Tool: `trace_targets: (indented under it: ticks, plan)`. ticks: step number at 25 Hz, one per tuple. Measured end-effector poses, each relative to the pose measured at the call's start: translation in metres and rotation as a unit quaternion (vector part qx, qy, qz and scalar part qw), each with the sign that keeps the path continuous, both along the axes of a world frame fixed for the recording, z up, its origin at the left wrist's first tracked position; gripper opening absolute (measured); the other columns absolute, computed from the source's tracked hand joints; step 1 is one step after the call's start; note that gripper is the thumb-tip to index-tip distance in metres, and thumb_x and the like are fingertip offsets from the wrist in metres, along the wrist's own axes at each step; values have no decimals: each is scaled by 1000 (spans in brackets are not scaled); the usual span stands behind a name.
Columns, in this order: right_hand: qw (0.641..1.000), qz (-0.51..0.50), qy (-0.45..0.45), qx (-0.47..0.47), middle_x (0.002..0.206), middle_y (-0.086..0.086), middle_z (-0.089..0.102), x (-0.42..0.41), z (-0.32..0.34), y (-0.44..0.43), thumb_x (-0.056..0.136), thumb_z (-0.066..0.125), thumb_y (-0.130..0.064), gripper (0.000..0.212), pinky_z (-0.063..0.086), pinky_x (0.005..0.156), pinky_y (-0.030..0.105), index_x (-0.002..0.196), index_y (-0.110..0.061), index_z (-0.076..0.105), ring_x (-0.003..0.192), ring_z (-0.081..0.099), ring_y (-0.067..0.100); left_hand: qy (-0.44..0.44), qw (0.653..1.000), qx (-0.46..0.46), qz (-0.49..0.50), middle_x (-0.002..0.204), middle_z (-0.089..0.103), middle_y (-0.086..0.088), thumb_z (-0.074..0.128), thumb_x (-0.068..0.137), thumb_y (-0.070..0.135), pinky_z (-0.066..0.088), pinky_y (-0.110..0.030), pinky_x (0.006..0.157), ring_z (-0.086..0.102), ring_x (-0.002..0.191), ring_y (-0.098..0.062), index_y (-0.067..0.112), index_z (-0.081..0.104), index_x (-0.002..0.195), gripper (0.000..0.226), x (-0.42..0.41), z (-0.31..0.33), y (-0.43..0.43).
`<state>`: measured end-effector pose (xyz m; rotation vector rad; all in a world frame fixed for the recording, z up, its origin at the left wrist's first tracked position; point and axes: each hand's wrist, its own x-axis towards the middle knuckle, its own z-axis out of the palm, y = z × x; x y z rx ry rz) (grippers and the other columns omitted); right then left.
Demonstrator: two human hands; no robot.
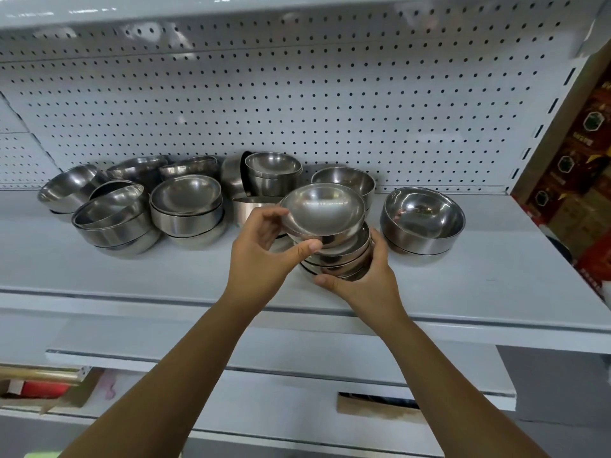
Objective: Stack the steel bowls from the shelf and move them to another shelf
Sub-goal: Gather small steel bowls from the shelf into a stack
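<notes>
Many steel bowls [185, 206] stand in loose piles at the back left of a grey shelf [132, 269], in front of a pegboard wall [330, 94]. The rear ones are partly hidden, so their number is not clear. On the right is a separate pair of nested bowls [423, 219]. Brown boxes [575, 153] are cut off by the right edge.

Near the shelf front is a tilted stack [337, 256]. The right hand [373, 276] grips its lower part and covers its base, so I cannot tell whether it touches the shelf. The left hand [261, 256] pinches the top bowl [322, 208] between thumb and fingers.
</notes>
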<state>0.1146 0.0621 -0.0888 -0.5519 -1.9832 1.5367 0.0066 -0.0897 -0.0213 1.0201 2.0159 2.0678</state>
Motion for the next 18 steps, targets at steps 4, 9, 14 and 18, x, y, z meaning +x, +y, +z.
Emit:
trace_targets:
  ticks: [4, 9, 14, 18]
  plan:
    - [1000, 5, 1, -4, 143, -16, 58, 2, 0, 2, 52, 101, -50, 125, 50, 105, 19, 154, -41, 30, 130, 57, 1, -19, 999, -20, -16, 121, 70, 0, 91, 69, 13, 52, -29, 105, 66, 118, -13, 16, 60, 119, 59, -5, -6, 3]
    - [1000, 14, 3, -9, 142, -17, 57, 3, 0, 3, 53, 102, -46, 123, 52, 104, 20, 153, -44, 30, 130, 58, 1, -18, 999, -50, -11, 124, 70, 2, 93, 67, 30, 51, -34, 108, 66, 120, -14, 22, 60, 121, 63, -10, -16, 7]
    - [1000, 10, 2, -8, 146, -17, 54, 2, -1, 1, 54, 101, -47, 124, 49, 102, 14, 154, -44, 27, 133, 54, 2, -49, 997, -39, -35, 131, 68, -2, 91, 72, 18, 51, -38, 108, 64, 124, -15, 18, 60, 127, 62, -14, -20, 6]
    - [1000, 13, -4, -12, 145, -17, 53, 1, 3, -1, 55, 101, -45, 124, 48, 95, 7, 155, -40, 28, 133, 54, 1, -55, 997, -28, -36, 128, 71, -1, 76, 88, 8, 54, -36, 104, 65, 122, -13, 11, 63, 130, 44, -11, -18, 2]
